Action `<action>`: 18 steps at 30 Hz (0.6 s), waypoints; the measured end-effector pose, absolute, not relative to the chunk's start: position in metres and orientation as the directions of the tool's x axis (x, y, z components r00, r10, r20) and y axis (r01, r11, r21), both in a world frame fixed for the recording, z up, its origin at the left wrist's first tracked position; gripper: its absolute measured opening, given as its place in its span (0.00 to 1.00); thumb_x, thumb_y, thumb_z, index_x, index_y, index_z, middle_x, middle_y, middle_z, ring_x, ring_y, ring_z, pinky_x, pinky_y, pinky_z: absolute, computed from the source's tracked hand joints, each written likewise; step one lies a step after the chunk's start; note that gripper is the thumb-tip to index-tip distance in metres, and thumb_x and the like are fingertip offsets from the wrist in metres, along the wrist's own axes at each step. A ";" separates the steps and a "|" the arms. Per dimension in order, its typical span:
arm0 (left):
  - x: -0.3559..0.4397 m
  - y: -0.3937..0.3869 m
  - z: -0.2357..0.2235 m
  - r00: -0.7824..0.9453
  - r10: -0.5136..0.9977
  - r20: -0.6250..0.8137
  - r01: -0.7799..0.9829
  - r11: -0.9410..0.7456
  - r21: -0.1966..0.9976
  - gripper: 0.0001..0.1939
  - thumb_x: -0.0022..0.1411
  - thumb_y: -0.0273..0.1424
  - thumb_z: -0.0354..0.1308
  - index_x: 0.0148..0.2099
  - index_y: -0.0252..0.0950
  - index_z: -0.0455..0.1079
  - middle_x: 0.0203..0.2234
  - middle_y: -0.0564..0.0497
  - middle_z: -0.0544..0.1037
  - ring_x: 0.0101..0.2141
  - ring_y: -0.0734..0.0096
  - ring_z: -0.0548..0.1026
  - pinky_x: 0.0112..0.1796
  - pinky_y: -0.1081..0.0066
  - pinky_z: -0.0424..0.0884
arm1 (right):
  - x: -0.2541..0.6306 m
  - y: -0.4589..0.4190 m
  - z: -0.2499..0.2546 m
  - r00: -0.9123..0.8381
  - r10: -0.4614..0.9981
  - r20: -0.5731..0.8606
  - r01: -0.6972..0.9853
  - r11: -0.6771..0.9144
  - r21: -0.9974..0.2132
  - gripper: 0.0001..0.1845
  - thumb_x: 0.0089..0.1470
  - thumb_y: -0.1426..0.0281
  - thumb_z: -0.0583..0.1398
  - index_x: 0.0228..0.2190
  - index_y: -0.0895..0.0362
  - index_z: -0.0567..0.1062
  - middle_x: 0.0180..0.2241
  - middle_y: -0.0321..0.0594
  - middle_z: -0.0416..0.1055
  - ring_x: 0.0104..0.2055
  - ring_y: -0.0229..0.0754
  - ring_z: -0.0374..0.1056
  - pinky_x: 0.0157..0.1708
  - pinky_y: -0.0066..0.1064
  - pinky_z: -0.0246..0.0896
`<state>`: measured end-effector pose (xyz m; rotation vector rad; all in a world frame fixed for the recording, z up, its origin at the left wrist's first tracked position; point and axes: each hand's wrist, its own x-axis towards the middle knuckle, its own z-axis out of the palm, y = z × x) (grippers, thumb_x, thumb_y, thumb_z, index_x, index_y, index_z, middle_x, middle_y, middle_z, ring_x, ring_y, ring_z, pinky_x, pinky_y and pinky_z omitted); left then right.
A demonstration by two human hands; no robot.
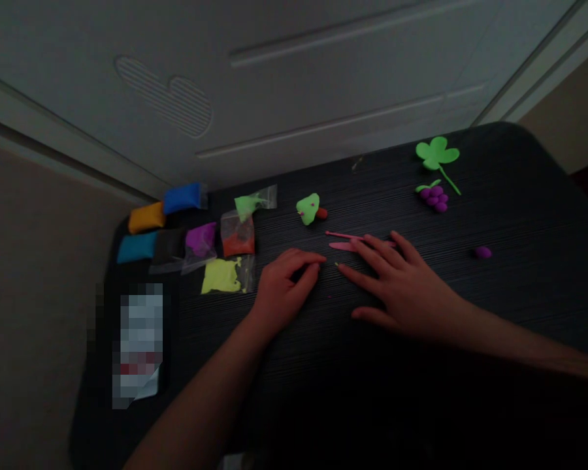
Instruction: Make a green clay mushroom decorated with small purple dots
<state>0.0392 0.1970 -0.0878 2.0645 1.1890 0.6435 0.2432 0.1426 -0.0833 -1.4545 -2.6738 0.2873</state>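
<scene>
My left hand [289,281] rests on the dark table, fingers curled and thumb tip close to the index fingertip; whatever it may pinch is too small to make out. Spread flat to its right, my right hand [396,281] is open. Its index fingertip is at a tiny yellow bit of clay [336,264] on the tabletop. The right fingers partly cover a flat pink modelling tool [340,247], and a thin pink stick tool [343,235] lies just beyond it. Above both hands is a small light-green clay tree [308,209] with a brown trunk and small coloured dots.
Bags of clay lie at left, among them yellow [220,275], orange-red [238,243], purple [200,239] and blue [182,198]. A green clay clover [437,154], purple clay grapes [434,198] and a purple ball [483,252] sit at right. A white panel [294,85] borders the table's far edge.
</scene>
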 end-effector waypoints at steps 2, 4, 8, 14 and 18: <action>0.039 0.197 -0.088 0.468 0.880 0.086 0.551 -0.367 0.750 0.09 0.57 0.28 0.50 0.38 0.37 0.70 0.29 0.52 0.73 0.32 0.73 0.70 0.35 0.70 0.65 | 0.242 0.143 -0.083 -0.530 0.848 -0.010 0.831 0.518 -0.202 0.33 0.50 0.48 0.45 0.54 0.51 0.57 0.59 0.49 0.43 0.60 0.54 0.37 0.54 0.55 0.28; 0.039 0.197 -0.088 0.467 0.880 0.084 0.546 -0.362 0.755 0.09 0.57 0.28 0.50 0.39 0.37 0.70 0.29 0.52 0.73 0.32 0.73 0.70 0.36 0.70 0.66 | 0.241 0.143 -0.083 -0.569 0.823 -0.004 0.804 0.555 -0.213 0.34 0.50 0.47 0.45 0.54 0.51 0.57 0.59 0.48 0.44 0.60 0.54 0.38 0.54 0.55 0.29; 0.039 0.197 -0.088 0.467 0.881 0.071 0.553 -0.354 0.754 0.09 0.58 0.28 0.50 0.39 0.37 0.69 0.29 0.52 0.72 0.32 0.72 0.70 0.37 0.69 0.65 | 0.241 0.143 -0.082 -0.530 0.848 0.010 0.829 0.521 -0.202 0.33 0.50 0.49 0.47 0.53 0.52 0.58 0.59 0.49 0.43 0.60 0.55 0.39 0.54 0.55 0.31; 0.039 0.197 -0.088 0.467 0.881 0.076 0.562 -0.362 0.744 0.09 0.58 0.28 0.50 0.39 0.37 0.69 0.30 0.52 0.73 0.33 0.73 0.70 0.38 0.69 0.65 | 0.243 0.143 -0.081 -0.548 0.836 -0.018 0.818 0.532 -0.218 0.33 0.51 0.49 0.45 0.54 0.52 0.57 0.60 0.48 0.43 0.60 0.53 0.38 0.54 0.54 0.28; 0.039 0.197 -0.088 0.477 0.876 0.067 0.564 -0.364 0.741 0.09 0.58 0.28 0.50 0.39 0.37 0.69 0.30 0.52 0.73 0.33 0.74 0.69 0.37 0.70 0.65 | 0.242 0.143 -0.082 -0.531 0.847 -0.025 0.830 0.514 -0.214 0.33 0.51 0.49 0.45 0.54 0.52 0.57 0.60 0.49 0.41 0.61 0.53 0.36 0.54 0.54 0.27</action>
